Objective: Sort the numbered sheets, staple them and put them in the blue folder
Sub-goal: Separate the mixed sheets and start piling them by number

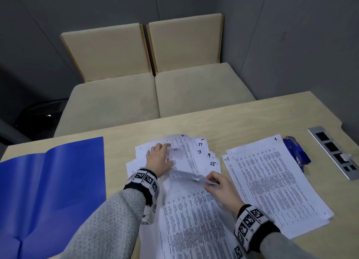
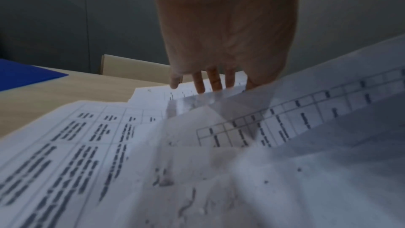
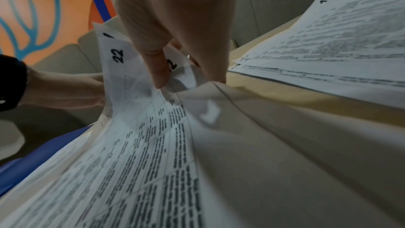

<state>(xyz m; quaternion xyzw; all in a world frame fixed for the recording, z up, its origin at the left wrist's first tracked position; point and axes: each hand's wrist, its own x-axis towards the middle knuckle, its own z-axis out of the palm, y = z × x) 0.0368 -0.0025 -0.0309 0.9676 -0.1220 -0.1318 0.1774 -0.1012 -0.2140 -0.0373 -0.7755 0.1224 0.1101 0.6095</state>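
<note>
A fanned pile of numbered sheets (image 1: 202, 157) lies mid-table, with 17, 13, 9 and 25 showing at its right edge. My left hand (image 1: 158, 157) presses flat on it with straight fingers (image 2: 213, 81). My right hand (image 1: 215, 183) pinches the top corner of a printed sheet (image 1: 186, 210) and curls it up off the pile. In the right wrist view the right hand (image 3: 175, 23) holds that corner and the sheet (image 3: 118, 55) reads 22. A second stack (image 1: 272, 181), topped by a sheet marked 4, lies to the right. The blue folder (image 1: 52, 190) lies open on the left.
A blue stapler (image 1: 297, 152) sits just beyond the right stack. A metal socket panel (image 1: 334, 152) is set into the table (image 1: 233, 118) near its right edge. Two beige cushioned seats (image 1: 155, 95) stand behind the table against grey walls.
</note>
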